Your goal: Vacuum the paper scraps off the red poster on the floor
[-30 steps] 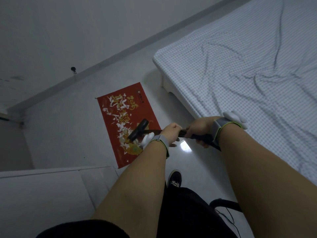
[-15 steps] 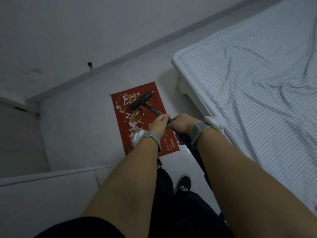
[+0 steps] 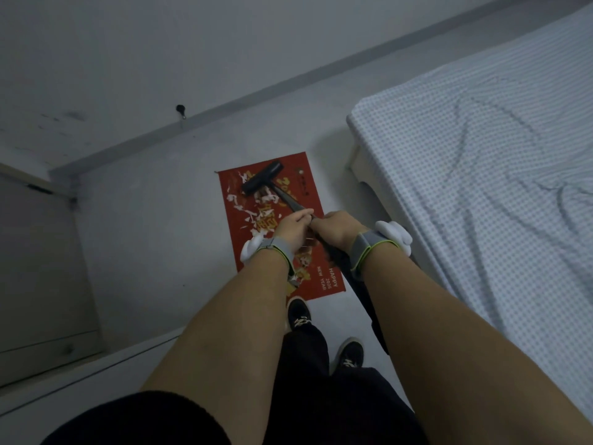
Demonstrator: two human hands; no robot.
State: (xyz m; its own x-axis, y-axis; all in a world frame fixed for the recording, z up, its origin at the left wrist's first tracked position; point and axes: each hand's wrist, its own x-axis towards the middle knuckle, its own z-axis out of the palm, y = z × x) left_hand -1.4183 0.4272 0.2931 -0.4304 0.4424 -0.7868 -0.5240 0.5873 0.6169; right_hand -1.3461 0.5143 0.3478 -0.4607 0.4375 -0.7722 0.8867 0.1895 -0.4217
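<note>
scraps (image 3: 253, 213) litter mid poster (image 3: 317, 200); near end looks clear. vacuum head (image 3: 263, 182) at far end. left hand (image 3: 290, 229) and right hand (image 3: 340, 231) fingers wrapped around wand (image 3: 290, 200).

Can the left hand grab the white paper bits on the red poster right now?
Probably not. The left hand is wrapped round the vacuum wand, well above the floor, so the paper scraps on the red poster lie far below. Only the vacuum head touches down there.
</note>
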